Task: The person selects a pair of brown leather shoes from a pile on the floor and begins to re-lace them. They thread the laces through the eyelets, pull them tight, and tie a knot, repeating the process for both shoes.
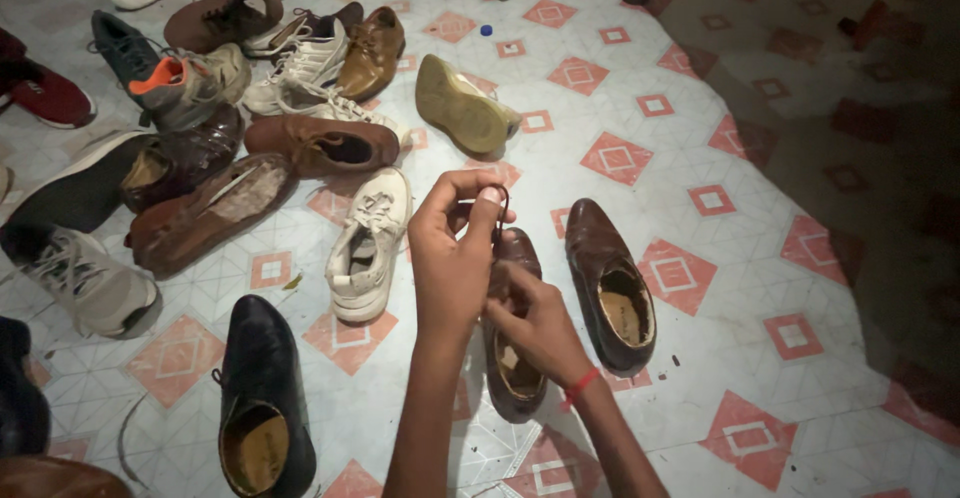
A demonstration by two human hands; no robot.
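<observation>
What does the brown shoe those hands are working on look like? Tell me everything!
The brown lace-up shoe looks like dark, shiny, worn leather. It lies on the patterned tile floor with its toe pointing away and its opening facing up, showing a pale insole. The left hand pinches its thin dark lace into a loop above it. The right hand rests over its middle, hiding the eyelets. A matching shoe lies just beside it.

white sneaker [368, 246], black shoe [262, 398], upturned shoe [462, 105]

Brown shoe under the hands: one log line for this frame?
left hand: pinching lace, raised | right hand: on brown shoe | its pair: beside, right | floor: tiled, other shoes left
</observation>
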